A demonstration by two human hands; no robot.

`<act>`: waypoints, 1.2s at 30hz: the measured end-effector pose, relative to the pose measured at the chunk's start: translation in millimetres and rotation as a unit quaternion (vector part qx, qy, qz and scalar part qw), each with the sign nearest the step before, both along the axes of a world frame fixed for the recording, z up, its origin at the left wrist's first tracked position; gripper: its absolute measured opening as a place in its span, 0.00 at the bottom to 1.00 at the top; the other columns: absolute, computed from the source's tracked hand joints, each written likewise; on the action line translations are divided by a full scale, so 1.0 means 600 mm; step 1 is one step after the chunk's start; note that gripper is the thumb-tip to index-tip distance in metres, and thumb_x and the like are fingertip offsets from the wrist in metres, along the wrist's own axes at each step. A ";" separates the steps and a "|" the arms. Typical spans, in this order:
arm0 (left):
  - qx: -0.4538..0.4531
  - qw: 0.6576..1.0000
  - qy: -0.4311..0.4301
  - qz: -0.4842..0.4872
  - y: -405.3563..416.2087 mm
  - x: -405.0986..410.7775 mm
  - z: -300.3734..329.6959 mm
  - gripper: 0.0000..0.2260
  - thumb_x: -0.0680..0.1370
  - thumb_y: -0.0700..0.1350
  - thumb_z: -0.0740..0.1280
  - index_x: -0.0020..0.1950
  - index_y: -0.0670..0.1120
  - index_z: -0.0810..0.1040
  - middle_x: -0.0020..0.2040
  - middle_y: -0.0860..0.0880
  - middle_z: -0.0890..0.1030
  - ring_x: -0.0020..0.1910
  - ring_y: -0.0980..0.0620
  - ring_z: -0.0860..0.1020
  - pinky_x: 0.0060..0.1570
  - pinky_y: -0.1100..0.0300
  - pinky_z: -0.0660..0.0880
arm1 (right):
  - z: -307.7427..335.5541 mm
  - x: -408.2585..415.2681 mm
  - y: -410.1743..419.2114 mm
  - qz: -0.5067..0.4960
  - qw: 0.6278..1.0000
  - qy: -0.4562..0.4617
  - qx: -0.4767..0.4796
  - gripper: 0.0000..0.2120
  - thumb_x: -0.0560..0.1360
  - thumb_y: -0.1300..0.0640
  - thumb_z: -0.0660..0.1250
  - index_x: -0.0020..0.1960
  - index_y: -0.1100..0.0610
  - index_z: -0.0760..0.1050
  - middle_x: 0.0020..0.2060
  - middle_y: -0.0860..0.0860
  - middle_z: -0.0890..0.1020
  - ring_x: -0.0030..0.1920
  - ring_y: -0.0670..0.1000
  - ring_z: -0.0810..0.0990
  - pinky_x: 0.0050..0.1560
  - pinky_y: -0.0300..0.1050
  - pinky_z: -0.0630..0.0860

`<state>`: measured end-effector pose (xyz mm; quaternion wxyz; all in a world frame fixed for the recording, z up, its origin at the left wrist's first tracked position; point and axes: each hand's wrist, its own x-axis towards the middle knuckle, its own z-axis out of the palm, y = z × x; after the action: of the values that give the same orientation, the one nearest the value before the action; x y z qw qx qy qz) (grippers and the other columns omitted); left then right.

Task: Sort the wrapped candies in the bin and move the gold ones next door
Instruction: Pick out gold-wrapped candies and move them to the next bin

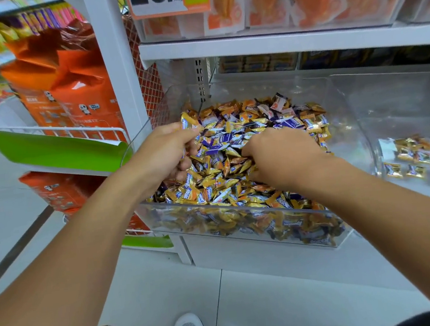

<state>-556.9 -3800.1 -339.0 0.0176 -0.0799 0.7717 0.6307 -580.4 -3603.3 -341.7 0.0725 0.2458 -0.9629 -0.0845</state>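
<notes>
Shelf unit: it stood behind and above both hands, white, with orange packets on the upper tier and a price card over them.
Bin: a clear plastic tub that lay directly under both hands, heaped almost to its front wall with wrapped candies in gold, purple and a few pale ones at the far side.
Neighbouring bin: a second clear tub sat just to the right of the right hand, touching the first one's side wall; it was mostly bare.
Gold candies already moved: a small scatter lay on the neighbouring bin's floor, to the right of the right wrist and apart from it.
Left hand: its fingers were curled round a clutch of candies at the near-left of the heap, with a gold wrapper poking out above the knuckles.
Right hand: it was palm down with fingers bent into the middle of the heap; the fingertips were buried, so whether they pinched a candy I could not tell.
Step in hand (my reading): gathering gold pieces from the mixed heap.
Doing it well: rake shallowly rather than dig, check each handful for purple strays before lifting, and carry it low over the shared wall so nothing spills onto the floor.
</notes>
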 end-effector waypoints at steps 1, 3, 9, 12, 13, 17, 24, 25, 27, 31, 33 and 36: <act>-0.034 0.999 0.004 0.003 0.000 0.001 0.001 0.09 0.81 0.46 0.62 0.42 0.47 0.69 0.37 0.45 0.70 0.27 0.52 0.65 0.22 0.63 0.62 | -0.004 0.000 -0.003 -0.002 1.000 0.009 -0.004 0.05 0.77 0.54 0.68 0.52 0.51 0.77 0.44 0.51 0.81 0.39 0.57 0.76 0.36 0.46 0.69; -0.127 0.991 0.022 -0.018 0.003 0.004 0.005 0.13 0.81 0.48 0.61 0.37 0.47 0.67 0.36 0.44 0.66 0.28 0.50 0.63 0.24 0.60 0.62 | -0.011 -0.003 -0.007 0.007 1.000 0.021 -0.021 0.01 0.77 0.56 0.69 0.48 0.51 0.77 0.39 0.51 0.80 0.36 0.57 0.77 0.34 0.45 0.71; -0.296 0.946 0.069 -0.112 0.011 0.008 -0.001 0.22 0.84 0.54 0.56 0.38 0.40 0.74 0.29 0.44 0.68 0.24 0.51 0.64 0.29 0.60 0.63 | 0.021 0.002 0.022 0.038 0.982 -0.078 -0.170 0.14 0.77 0.46 0.70 0.41 0.55 0.81 0.26 0.50 0.75 0.30 0.51 0.76 0.29 0.42 0.70; -0.278 0.949 0.070 -0.132 0.012 0.003 -0.001 0.12 0.83 0.44 0.57 0.52 0.50 0.81 0.38 0.44 0.79 0.25 0.54 0.68 0.26 0.62 0.66 | 0.034 0.005 0.041 0.007 0.916 -0.203 -0.347 0.19 0.77 0.47 0.71 0.38 0.62 0.77 0.23 0.49 0.68 0.22 0.46 0.65 0.24 0.37 0.61; -0.265 0.951 0.071 -0.142 0.013 0.003 -0.001 0.13 0.82 0.42 0.57 0.56 0.54 0.80 0.37 0.45 0.78 0.25 0.53 0.67 0.25 0.62 0.65 | 0.035 0.007 0.045 -0.024 0.874 -0.260 -0.410 0.19 0.77 0.48 0.71 0.39 0.64 0.77 0.25 0.49 0.69 0.23 0.46 0.64 0.24 0.37 0.61; -0.291 0.934 0.066 -0.196 0.023 0.001 -0.001 0.19 0.81 0.38 0.58 0.54 0.60 0.81 0.32 0.46 0.76 0.24 0.51 0.64 0.24 0.63 0.63 | 0.038 0.014 0.052 -0.135 0.774 -0.353 -0.508 0.13 0.75 0.51 0.70 0.35 0.57 0.77 0.27 0.50 0.77 0.25 0.48 0.68 0.24 0.39 0.61; -0.450 0.855 0.082 -0.246 0.031 -0.002 -0.012 0.11 0.72 0.60 0.73 0.49 0.56 0.84 0.32 0.64 0.77 0.32 0.65 0.73 0.36 0.63 0.65 | 0.035 0.011 0.049 -0.193 0.733 -0.339 -0.557 0.07 0.70 0.55 0.70 0.41 0.58 0.75 0.30 0.52 0.75 0.26 0.49 0.70 0.22 0.39 0.62; -0.466 0.848 0.082 -0.239 0.034 -0.004 -0.012 0.12 0.71 0.60 0.74 0.49 0.55 0.84 0.30 0.65 0.74 0.32 0.64 0.72 0.37 0.62 0.65 | 0.035 0.011 0.048 -0.192 0.718 -0.345 -0.573 0.07 0.69 0.56 0.69 0.40 0.58 0.74 0.33 0.53 0.77 0.26 0.49 0.69 0.22 0.39 0.60; -0.478 0.845 0.090 -0.223 0.038 -0.008 -0.014 0.09 0.72 0.58 0.75 0.47 0.54 0.84 0.27 0.64 0.71 0.31 0.63 0.70 0.38 0.61 0.64 | 0.038 0.009 0.049 -0.187 0.675 -0.371 -0.610 0.06 0.68 0.57 0.67 0.39 0.57 0.70 0.39 0.57 0.82 0.25 0.49 0.67 0.23 0.38 0.56; -0.439 0.871 0.095 -0.199 0.035 -0.007 -0.017 0.08 0.76 0.51 0.73 0.42 0.48 0.81 0.24 0.57 0.74 0.27 0.58 0.69 0.32 0.62 0.63 | 0.046 0.019 0.052 -0.169 0.713 -0.354 -0.581 0.04 0.68 0.59 0.65 0.39 0.59 0.71 0.32 0.59 0.82 0.25 0.52 0.64 0.25 0.38 0.57; -0.389 0.900 0.104 -0.165 0.032 -0.005 -0.013 0.09 0.78 0.49 0.70 0.43 0.46 0.80 0.26 0.55 0.71 0.25 0.58 0.70 0.26 0.65 0.62 | 0.045 0.021 0.055 -0.143 0.794 -0.282 -0.520 0.09 0.68 0.59 0.67 0.35 0.65 0.72 0.29 0.63 0.79 0.27 0.52 0.66 0.27 0.41 0.62; -0.308 0.938 0.104 -0.123 0.024 -0.001 -0.004 0.09 0.81 0.50 0.67 0.46 0.45 0.78 0.21 0.53 0.69 0.18 0.59 0.69 0.20 0.68 0.62 | 0.045 0.019 0.059 -0.088 0.860 -0.217 -0.453 0.13 0.70 0.59 0.69 0.31 0.64 0.71 0.29 0.64 0.79 0.27 0.52 0.71 0.30 0.44 0.70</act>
<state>-557.7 -3785.6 -341.2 -0.0106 0.0803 0.9293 0.3603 -569.1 -3568.0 -314.8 -0.0426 0.1119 -0.9042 0.4099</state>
